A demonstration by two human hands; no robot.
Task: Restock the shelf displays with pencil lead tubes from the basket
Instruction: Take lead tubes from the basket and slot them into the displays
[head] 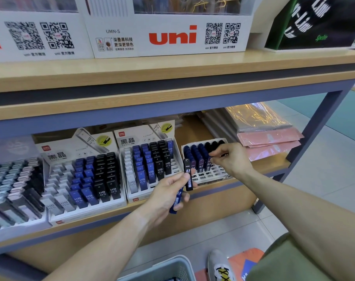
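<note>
two hands (166, 191), two held tubes (188, 175), four display trays (203, 175), one basket (168, 268).

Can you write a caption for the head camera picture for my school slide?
Left hand holds lead tubes while right hand slots one into the small display box.

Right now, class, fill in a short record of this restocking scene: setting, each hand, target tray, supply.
setting: lower shelf holding lead tube displays
left hand: holds a black 0.3 tube upright, with a blue tube below it in the same grip
right hand: fingers over the right-hand display tray, pinching something dark, unclear what
target tray: back rows filled, front slots bare
supply: basket on the floor, bottom of view
</note>
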